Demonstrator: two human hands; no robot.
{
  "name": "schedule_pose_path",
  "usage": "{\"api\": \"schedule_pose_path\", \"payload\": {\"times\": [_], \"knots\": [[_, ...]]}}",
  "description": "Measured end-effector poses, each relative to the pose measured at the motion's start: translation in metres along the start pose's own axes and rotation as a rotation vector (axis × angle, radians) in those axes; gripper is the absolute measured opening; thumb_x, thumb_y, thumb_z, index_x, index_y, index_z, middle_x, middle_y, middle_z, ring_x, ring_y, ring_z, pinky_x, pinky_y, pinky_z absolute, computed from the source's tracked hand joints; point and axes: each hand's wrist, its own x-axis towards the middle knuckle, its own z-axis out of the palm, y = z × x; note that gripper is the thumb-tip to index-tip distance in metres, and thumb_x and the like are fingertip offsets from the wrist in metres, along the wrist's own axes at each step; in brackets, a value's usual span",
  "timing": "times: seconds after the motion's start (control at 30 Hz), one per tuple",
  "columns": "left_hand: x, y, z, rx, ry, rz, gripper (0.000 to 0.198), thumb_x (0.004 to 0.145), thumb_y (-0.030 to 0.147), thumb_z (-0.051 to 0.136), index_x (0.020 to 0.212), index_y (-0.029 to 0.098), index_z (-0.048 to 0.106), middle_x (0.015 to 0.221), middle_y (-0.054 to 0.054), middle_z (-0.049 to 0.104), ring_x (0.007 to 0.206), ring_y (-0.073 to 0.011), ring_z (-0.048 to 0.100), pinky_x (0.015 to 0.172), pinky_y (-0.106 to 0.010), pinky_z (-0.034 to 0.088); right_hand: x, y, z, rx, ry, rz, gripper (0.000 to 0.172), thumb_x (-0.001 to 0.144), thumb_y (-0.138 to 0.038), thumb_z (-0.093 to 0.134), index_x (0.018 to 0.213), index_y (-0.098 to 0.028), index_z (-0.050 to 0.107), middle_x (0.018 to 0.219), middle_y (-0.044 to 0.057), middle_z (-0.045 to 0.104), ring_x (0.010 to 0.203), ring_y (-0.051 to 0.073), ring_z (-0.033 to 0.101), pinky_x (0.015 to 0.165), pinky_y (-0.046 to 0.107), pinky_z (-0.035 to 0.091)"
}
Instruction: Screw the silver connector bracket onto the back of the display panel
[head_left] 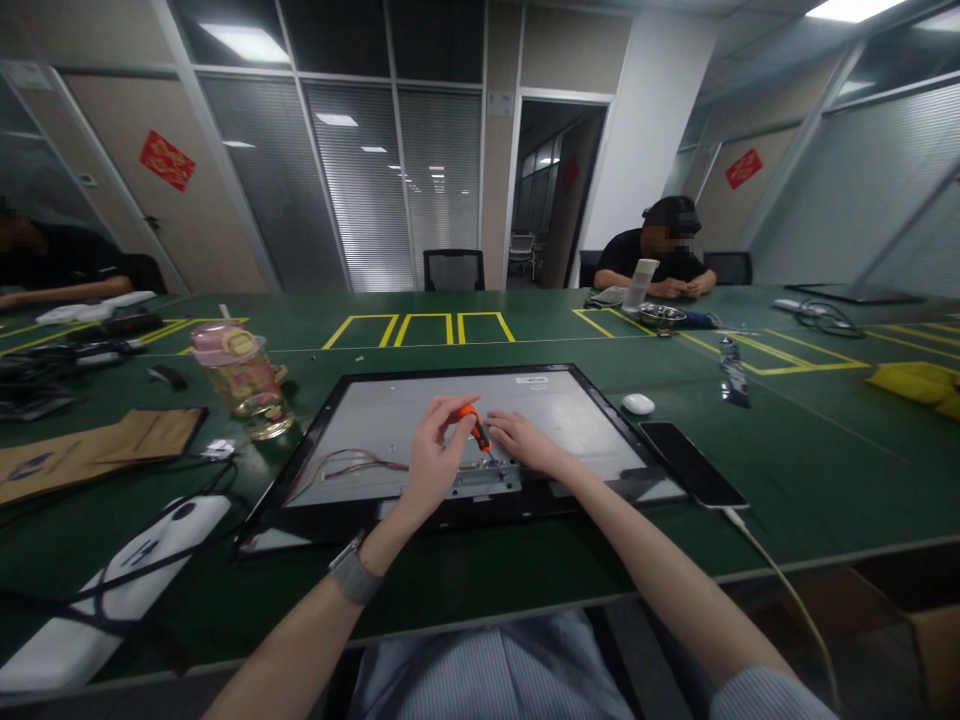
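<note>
My left hand (435, 447) grips the handle of an orange and black screwdriver (478, 428). The tool is tilted, and its shaft points down at a metal bracket (484, 480) near the close edge of a flat display panel (375, 405). Fingers stretched out, my right hand (527, 440) rests on the panel's grey back just right of the screwdriver. A bundle of thin wires (360, 462) runs left from the bracket. The exact spot under the screwdriver tip is too small to make out.
Left of the panel stand a pink-lidded bottle (244, 385), a brown paper bag (97, 450) and a white device (135, 570) with black cables. To the right lie a phone (694, 465) on a charging cable and a white case (637, 404). Two people sit across the table.
</note>
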Motion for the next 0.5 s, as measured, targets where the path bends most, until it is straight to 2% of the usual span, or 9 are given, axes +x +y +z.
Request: {"api": "schedule_pose_path", "payload": {"times": [0.17,0.3,0.5], "knots": [[0.0011,0.0011,-0.0016,-0.082,-0.111,-0.031,0.028,0.093,0.025,0.046,0.116,0.02,0.061,0.106,-0.007,0.062,0.102,-0.0179,0.059,0.095,-0.033,0.044,0.0004,0.0013,0.0007,0.006,0.025,-0.035,0.039,0.098,-0.031,0.031,0.125,-0.02,0.057,0.136,0.01,0.053,0.128,0.023,0.044,0.107,0.043,0.029],[0.0016,0.0019,-0.0018,-0.123,-0.13,-0.032,0.03,0.093,0.024,0.045,0.118,0.019,0.061,0.106,-0.007,0.064,0.105,-0.0188,0.058,0.1,-0.036,0.042,0.0016,0.003,0.0015,-0.004,0.035,-0.071,0.039,0.098,-0.03,0.031,0.123,-0.018,0.058,0.133,0.011,0.055,0.125,0.023,0.047,0.104,0.042,0.033],[0.0026,-0.0007,-0.0014,-0.042,-0.057,0.004,0.023,0.086,0.026,0.058,0.106,0.02,0.068,0.099,-0.005,0.058,0.09,-0.0146,0.058,0.08,-0.025,0.05,0.0018,0.0054,0.0036,-0.014,0.029,-0.028,0.04,0.098,-0.031,0.031,0.124,-0.017,0.058,0.135,0.013,0.053,0.128,0.025,0.045,0.107,0.045,0.03]]}}
